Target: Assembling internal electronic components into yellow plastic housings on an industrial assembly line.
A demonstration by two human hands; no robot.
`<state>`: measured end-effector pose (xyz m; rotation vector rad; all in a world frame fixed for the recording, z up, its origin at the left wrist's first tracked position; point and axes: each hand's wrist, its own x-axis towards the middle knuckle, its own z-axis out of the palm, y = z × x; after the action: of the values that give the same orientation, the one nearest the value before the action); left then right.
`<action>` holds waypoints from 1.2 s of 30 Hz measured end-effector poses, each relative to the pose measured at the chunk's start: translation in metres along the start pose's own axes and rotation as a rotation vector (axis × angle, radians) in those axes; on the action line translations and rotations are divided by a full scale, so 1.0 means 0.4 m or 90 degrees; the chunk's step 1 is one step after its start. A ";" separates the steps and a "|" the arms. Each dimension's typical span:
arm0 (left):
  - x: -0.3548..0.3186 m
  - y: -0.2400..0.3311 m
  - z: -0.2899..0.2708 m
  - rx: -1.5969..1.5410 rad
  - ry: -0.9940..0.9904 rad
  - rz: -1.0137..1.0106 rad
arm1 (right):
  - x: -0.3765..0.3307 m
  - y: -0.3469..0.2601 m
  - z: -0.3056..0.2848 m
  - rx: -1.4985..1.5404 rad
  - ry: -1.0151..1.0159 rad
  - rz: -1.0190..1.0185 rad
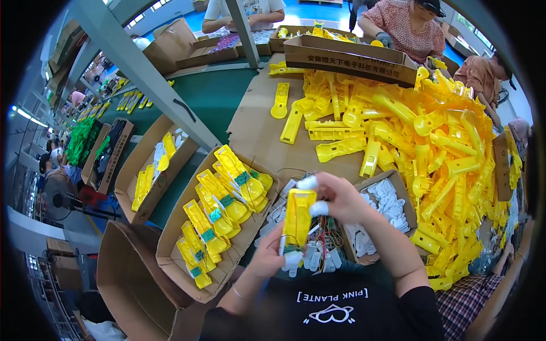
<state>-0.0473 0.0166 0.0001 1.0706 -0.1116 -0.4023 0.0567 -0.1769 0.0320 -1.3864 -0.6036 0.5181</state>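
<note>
My left hand (pixel 267 253) grips the lower end of a yellow plastic housing (pixel 298 219), which stands nearly upright in front of my chest. A small green circuit board (pixel 292 248) shows near its bottom, with thin wires beside it. My right hand (pixel 335 199) is closed at the upper right of the housing, index fingertip on the top corner and thumb by the side edge. White covers sit on my fingertips. Behind and below lie loose wires (pixel 330 233) and white plastic parts (pixel 313 260).
At left, a cardboard box (pixel 165 258) holds yellow housings with green boards (pixel 213 213). Right of my hands is a box of white parts (pixel 382 207). A large heap of yellow housings (pixel 421 142) covers the right side. A metal post (pixel 153 74) crosses at left; co-workers (pixel 398 28) sit across.
</note>
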 end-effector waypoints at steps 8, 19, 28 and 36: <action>0.047 0.106 -0.169 0.507 0.631 0.245 | 0.124 0.199 -0.274 -1.105 0.136 0.021; 0.139 0.034 0.021 0.332 0.277 0.260 | -0.014 -0.027 -0.095 -0.809 0.180 -0.348; 0.032 -0.058 0.030 0.766 0.234 0.192 | -0.250 0.059 -0.197 -0.838 0.210 0.132; 0.095 -0.168 0.070 0.821 0.304 0.167 | -0.189 0.190 -0.123 -0.945 0.300 0.250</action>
<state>-0.0379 -0.0488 -0.0488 2.3560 -0.0764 0.2522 0.0340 -0.2544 -0.0540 -2.9543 -0.2561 -0.0804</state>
